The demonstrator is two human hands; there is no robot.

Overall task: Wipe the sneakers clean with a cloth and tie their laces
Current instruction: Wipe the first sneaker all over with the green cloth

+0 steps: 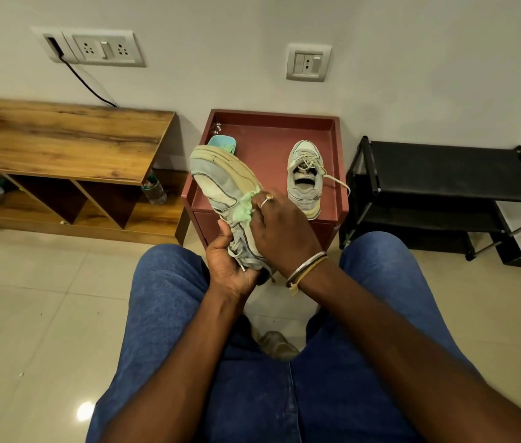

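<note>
Nothing written can be read anywhere in the frame; the label on the plastic bottle (154, 188), left of centre by the right end of the wooden bench (61, 139), is too blurred to make out. The mark on the tongue of the sneaker (304, 183) standing on the red side table (259, 148), at mid-frame, is too small to tell.

The person wears blue denim jeans (169, 298) with a stitched centre seam running toward 6 o'clock in the view; one leg fills the 7 o'clock part, the other the 4 o'clock part. The right hand (284, 228) carries a thin silver ring (265, 201) with a small golden top, at the hand's 11 o'clock edge. At its 5 o'clock end the wrist bears a plain silver bangle (305, 266) and, just beside it, a yellow thread (311, 270) with a loose end
</note>
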